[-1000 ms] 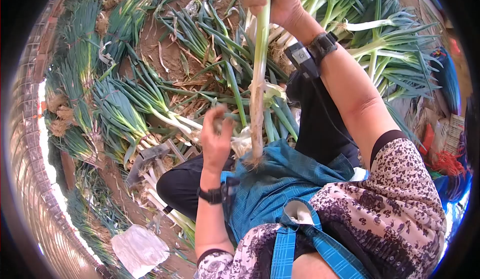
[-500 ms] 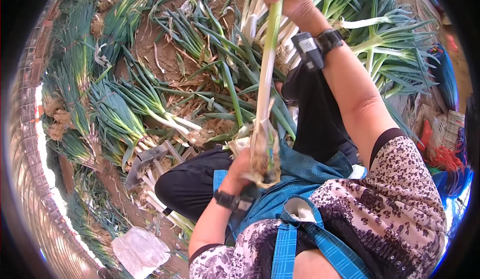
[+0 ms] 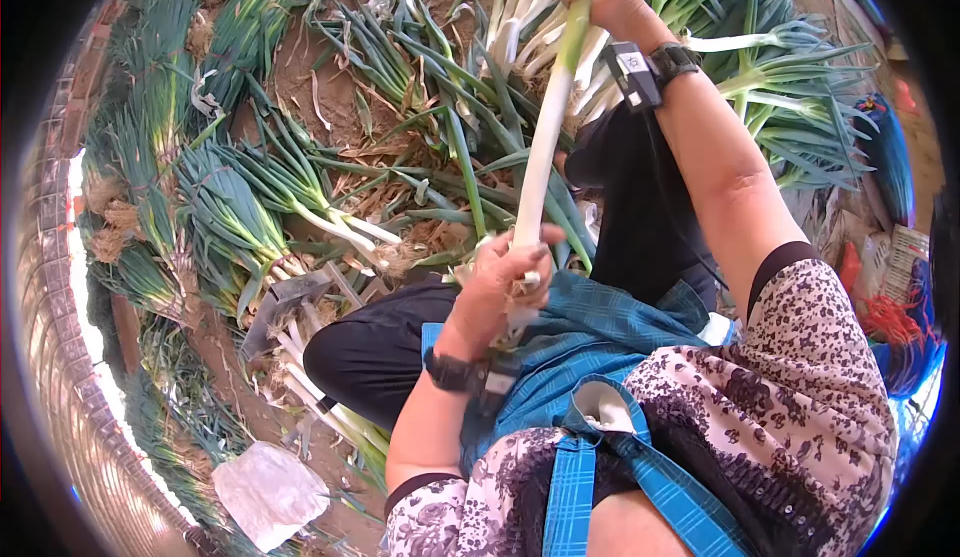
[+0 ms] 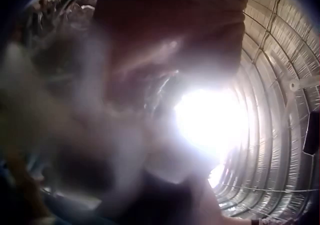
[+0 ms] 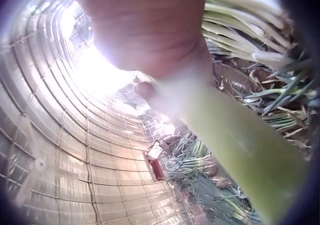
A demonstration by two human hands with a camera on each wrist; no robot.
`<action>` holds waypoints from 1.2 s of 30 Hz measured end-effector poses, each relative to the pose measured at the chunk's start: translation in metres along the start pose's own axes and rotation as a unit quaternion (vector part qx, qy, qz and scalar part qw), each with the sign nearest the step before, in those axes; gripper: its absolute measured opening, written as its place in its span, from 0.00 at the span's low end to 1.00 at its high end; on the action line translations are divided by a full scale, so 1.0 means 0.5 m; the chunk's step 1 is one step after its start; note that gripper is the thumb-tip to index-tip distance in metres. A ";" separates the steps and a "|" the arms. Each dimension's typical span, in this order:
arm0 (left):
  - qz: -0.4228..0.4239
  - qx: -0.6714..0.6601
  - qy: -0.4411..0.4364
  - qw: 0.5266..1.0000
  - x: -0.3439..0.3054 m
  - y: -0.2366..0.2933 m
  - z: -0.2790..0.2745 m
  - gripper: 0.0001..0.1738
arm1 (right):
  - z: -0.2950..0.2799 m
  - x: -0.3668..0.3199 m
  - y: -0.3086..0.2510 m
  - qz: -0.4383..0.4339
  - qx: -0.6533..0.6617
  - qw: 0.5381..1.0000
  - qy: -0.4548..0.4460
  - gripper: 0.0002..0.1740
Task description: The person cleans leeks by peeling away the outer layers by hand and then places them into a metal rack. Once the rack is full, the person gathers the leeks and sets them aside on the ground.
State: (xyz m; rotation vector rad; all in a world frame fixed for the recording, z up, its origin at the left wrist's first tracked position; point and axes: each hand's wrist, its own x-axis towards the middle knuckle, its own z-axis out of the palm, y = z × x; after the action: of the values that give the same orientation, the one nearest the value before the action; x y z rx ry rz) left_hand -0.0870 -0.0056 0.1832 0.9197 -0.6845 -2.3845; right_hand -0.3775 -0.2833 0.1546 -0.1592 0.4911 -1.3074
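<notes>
A long, thick green onion slants across the middle of the head view, green at the top and white below. Up at its green part, my right hand grips the stalk; the same stalk runs large through the right wrist view. My left hand curls round the low end and covers much of it, above the blue checked apron on my lap. Ragged bits of skin show under the left fingers. Blur hides the detail of this hand in the left wrist view.
Bundled green onions lie to the left, and a loose pile is at the upper right. Dry peelings litter the soil. A metal tool-like piece lies beside my left knee, and a white plastic sheet is at the lower left.
My left hand has come in from the left to the onion's low end. The brownish skin there has come down, leaving the stalk whiter. My right hand has shifted slightly right and down.
</notes>
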 end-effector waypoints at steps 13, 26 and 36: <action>0.065 0.750 0.363 0.550 -0.176 -0.062 -0.086 0.41 | -0.121 0.074 -0.066 -0.129 -0.204 0.962 0.124 0.35; 0.243 0.327 0.588 0.698 0.083 -0.066 -0.353 0.13 | 0.143 0.072 0.437 0.004 -0.511 0.851 -0.122 0.25; -0.057 0.236 0.780 0.577 0.009 -0.021 -0.792 0.19 | -0.293 0.061 0.716 0.140 -0.830 0.529 0.105 0.14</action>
State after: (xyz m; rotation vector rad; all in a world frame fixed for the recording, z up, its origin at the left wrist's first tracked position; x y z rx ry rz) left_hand 0.1892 -0.1086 -0.0816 2.6388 -0.3892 -0.5449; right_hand -0.1189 -0.1935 -0.1206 -1.4588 1.7915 -0.0802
